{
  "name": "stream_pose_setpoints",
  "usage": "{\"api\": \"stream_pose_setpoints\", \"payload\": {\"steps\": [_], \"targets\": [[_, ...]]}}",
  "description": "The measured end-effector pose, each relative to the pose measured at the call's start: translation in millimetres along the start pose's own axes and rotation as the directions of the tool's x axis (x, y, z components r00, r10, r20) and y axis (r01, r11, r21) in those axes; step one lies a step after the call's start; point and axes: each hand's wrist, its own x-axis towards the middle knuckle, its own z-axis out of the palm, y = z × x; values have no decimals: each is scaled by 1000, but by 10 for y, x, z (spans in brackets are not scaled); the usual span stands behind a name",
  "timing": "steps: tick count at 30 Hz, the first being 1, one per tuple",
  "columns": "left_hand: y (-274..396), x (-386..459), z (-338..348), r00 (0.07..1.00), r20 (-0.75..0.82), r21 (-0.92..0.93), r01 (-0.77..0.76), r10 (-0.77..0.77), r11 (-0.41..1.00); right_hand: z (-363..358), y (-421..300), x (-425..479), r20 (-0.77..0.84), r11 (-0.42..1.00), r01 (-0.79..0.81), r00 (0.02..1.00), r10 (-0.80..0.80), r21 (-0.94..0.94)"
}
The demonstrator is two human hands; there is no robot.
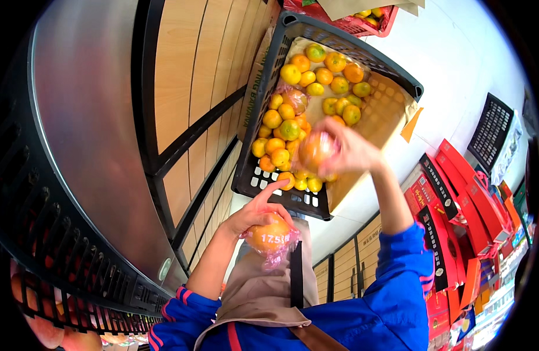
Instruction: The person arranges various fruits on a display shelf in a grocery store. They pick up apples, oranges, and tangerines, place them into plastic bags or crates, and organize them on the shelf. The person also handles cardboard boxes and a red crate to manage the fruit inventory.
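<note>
My left hand [256,215] grips a large orange citrus fruit [269,237] in printed clear plastic wrap, close to my apron. Its index finger reaches out to a small tangerine at the near end of the crate. Blurred by motion, my right hand [348,147] holds another wrapped citrus fruit [316,151] over the crate. Below it, a black plastic crate [352,48] holds many loose tangerines [290,130], orange to yellow-green. One more wrapped fruit [295,101] lies among them at the left side. Brown paper [385,101] lines part of the crate.
Wood-panelled shelving [181,74] and a metal panel [89,109] stand at the left. A red crate [390,22] with fruit sits beyond the black one. Stacked red gift boxes [445,245] fill the right, near another black crate [491,131] on the pale floor [453,66].
</note>
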Motion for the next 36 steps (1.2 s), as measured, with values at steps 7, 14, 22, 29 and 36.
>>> {"api": "stream_pose_setpoints", "payload": {"steps": [7,14,22,29,36], "targets": [[-298,-97,53,966,170,-189,224,-193,956,738,-790,-584,131,962,168,981,-142,-215],[-583,-543,107,956,228,-338,258,-187,905,480,-323,-94,139,905,359,908,-395,229],[-598,-917,196,990,119,-437,125,-80,891,211,1029,1539,-55,362,-112,985,163,-925],[-753,-1213,235,998,63,-514,7,30,858,172,1119,1516,-177,373,-155,984,-24,-915],[-787,-1290,425,977,164,-519,-36,140,854,266,486,528,-701,970,-62,702,-127,-237]]}}
